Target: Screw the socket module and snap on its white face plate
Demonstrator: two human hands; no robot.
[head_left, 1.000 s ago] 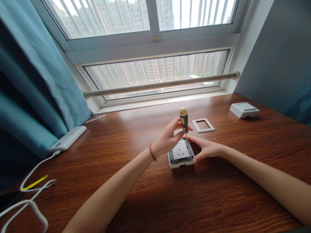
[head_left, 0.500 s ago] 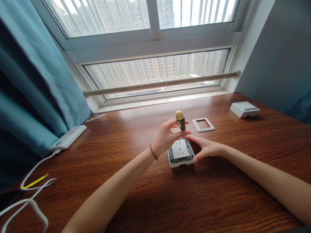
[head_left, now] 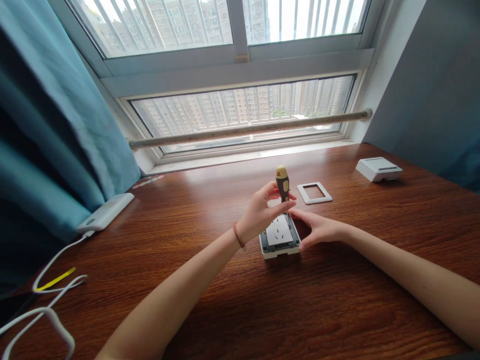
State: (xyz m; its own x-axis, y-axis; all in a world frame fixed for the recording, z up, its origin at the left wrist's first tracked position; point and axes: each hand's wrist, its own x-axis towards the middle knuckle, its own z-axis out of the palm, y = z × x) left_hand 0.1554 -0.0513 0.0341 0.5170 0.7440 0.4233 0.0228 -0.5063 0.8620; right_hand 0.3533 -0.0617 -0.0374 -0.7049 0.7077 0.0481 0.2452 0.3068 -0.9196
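Where the left hand point(head_left: 262, 210) is curled: the screwdriver point(head_left: 282, 184) is gripped in its fingers, near-upright over the socket point(head_left: 278, 235).
Right hand point(head_left: 324, 229): the socket is held on the table point(head_left: 240, 310) between parted thumb and fingers.

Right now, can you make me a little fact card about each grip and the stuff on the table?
Left grip: holds yellow-and-dark screwdriver, shaft pointing down at socket box
Right grip: holds socket box at its right side
White frame: flat, beyond the right grip
White box: far right of table
White device: left, cable plugged in
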